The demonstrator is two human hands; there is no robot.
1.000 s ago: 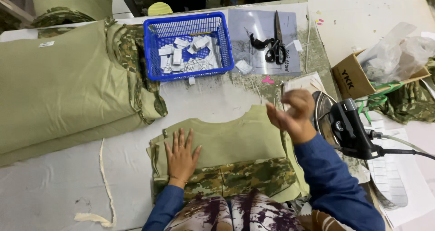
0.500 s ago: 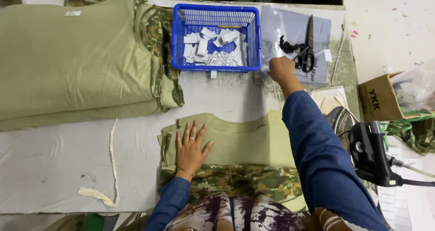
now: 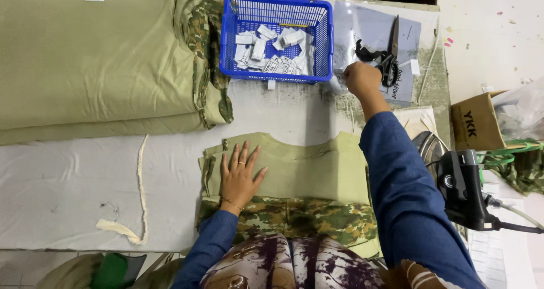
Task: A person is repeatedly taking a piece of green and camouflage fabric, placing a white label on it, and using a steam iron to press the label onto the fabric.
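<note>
Pressing garment (image 3: 300, 170), white padded table (image 3: 68, 181)

A stack of olive fabric (image 3: 96, 62), a cardboard box (image 3: 475, 122) and a black iron (image 3: 462, 187) sit around the table.

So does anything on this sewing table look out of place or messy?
Slightly: one small white tag lies on the table outside the blue plastic basket, and a loose cream fabric strip trails across the white table cover.
</note>
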